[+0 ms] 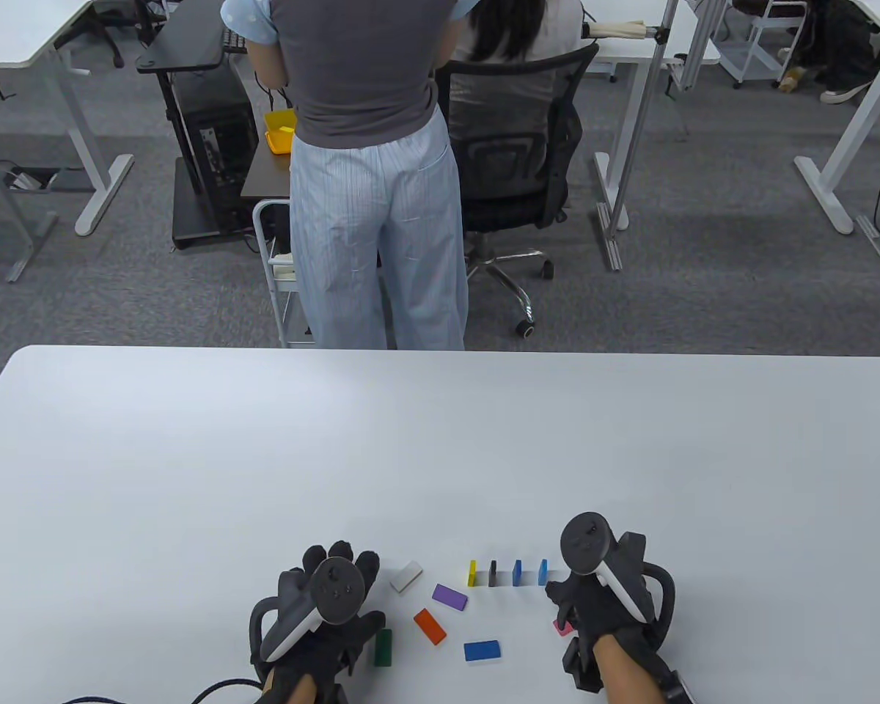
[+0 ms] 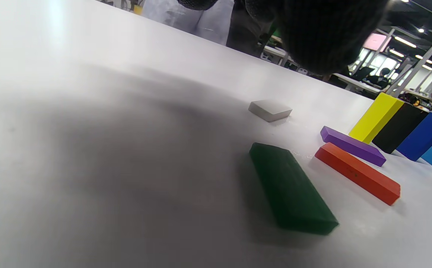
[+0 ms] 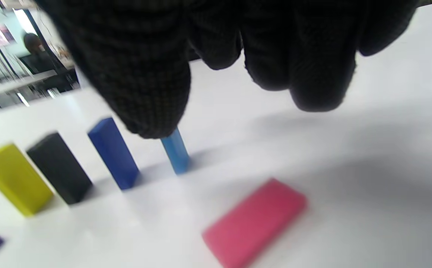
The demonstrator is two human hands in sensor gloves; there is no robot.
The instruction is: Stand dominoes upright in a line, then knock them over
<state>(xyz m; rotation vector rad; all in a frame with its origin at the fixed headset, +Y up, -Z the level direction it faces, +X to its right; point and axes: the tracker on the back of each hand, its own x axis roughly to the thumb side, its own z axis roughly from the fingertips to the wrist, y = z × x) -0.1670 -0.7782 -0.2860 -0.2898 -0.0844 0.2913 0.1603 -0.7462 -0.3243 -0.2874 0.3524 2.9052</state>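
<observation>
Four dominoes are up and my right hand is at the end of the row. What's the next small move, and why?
Probably lower the right hand onto the pink domino lying flat just beneath it, then stand it beside the light blue domino. That one ends the upright row, and the hand's fingers hang empty above the pink one.

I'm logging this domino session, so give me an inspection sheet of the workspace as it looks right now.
Surface: white table, bare beyond the near edge.
Job's things: yellow domino, black domino, dark blue domino and light blue domino stand upright in a row; white, purple, orange, blue, green and pink dominoes lie flat.
Clutter: nothing seen.
Grips: left hand near the green domino, holding nothing; right hand beside the light blue domino, contact unclear.
Cables: black cable at the near edge.
Surroundings: standing person, office chair, desks.
</observation>
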